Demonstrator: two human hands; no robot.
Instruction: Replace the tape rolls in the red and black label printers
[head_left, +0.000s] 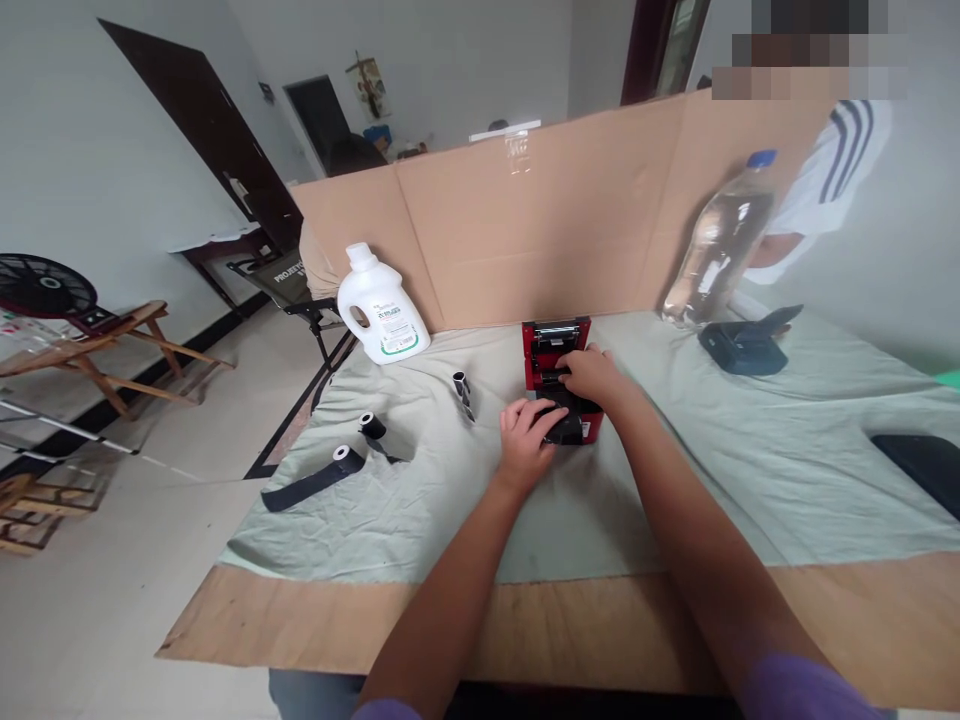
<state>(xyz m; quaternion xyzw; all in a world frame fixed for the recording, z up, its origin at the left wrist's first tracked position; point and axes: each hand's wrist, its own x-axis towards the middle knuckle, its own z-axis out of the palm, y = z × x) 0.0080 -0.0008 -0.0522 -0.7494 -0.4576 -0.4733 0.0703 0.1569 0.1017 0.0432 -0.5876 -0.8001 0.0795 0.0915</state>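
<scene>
A small red and black printer (531, 350) stands on the cloth in front of me, its lid raised and a metal roller showing inside the lid. My left hand (525, 440) grips the near left side of the printer, fingers laid over its black front part. From the right, my right hand (592, 378) reaches in between lid and body with bent fingertips at the opening. What those fingertips hold, if anything, is hidden. To the left lie a dark paper roll with a loose strip (315, 484), a smaller dark roll (372, 426) and a curled dark strip (463, 395).
A white jug (382, 310) and a large clear bottle (720, 245) stand before a cardboard screen (540, 230). At right are a dark device with raised lid (742, 345) and a black phone-like slab (922, 468). A person in a white sleeve (847, 160) is behind the screen.
</scene>
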